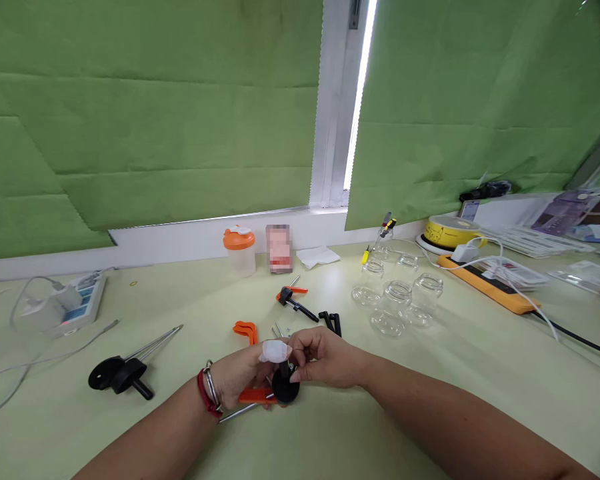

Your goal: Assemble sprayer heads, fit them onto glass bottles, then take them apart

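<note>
Your left hand (243, 370) is curled round the black disc piece (286, 390), at the near middle of the surface (190, 303). Your right hand (333, 357) has its fingers nearly together at the disc's edge; whether they pinch something small is unclear. The orange handle (254, 397) and metal rod (239, 414) seem joined already; black tubes (337, 324) and orange pieces (246, 328) lie loose farther off, apparently unfitted.

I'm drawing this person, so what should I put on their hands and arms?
Left hand: white wrapping around a digit, with a red bracelet and silvery bangle at the wrist. Right hand: nothing worn visible. No sleeve reaches either wrist.
</note>
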`<state>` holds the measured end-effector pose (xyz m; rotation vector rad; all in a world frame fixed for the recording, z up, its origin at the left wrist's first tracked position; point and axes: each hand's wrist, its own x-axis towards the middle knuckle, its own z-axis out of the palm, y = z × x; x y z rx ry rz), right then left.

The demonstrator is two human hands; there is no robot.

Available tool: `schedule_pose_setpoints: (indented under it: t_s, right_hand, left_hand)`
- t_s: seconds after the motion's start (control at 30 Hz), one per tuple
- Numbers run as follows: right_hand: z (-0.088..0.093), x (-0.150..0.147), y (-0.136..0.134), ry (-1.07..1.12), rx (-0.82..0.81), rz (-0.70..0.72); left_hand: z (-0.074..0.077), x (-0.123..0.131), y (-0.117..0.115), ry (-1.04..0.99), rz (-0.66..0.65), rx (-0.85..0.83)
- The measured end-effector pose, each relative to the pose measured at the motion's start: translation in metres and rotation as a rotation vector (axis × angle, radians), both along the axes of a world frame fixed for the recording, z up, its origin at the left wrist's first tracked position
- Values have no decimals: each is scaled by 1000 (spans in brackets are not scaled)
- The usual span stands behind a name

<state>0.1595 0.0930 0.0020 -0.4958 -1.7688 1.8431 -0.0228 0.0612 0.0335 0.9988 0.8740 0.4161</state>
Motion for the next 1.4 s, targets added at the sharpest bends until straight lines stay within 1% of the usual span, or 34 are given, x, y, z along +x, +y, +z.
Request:
schedule_pose_setpoints:
  t_s: [0.23, 0.43, 0.9, 1.1, 1.27, 1.4]
  right_hand:
    - [0, -1, 0, 5, -12, -2]
    - [-2, -2, 0, 17, -42, -4]
    - [-1, -1, -1, 2, -40, -7]
    - [0, -2, -1, 27, -43, 0]
    - [-1, -2, 0, 26, -52, -10]
    - [-2, -2, 0, 7, -44, -15]
  left_hand:
    - [2, 1, -1, -1, 4, -3]
    - [0, 0, 0, -1, 10, -12]
    - [-1, 0, 0, -4, 10, -13]
    - [-3, -1, 1, -1, 10, -19]
    - [-2, -1, 2, 51, 30, -61]
    - [-3, -1, 3, 64, 44, -61]
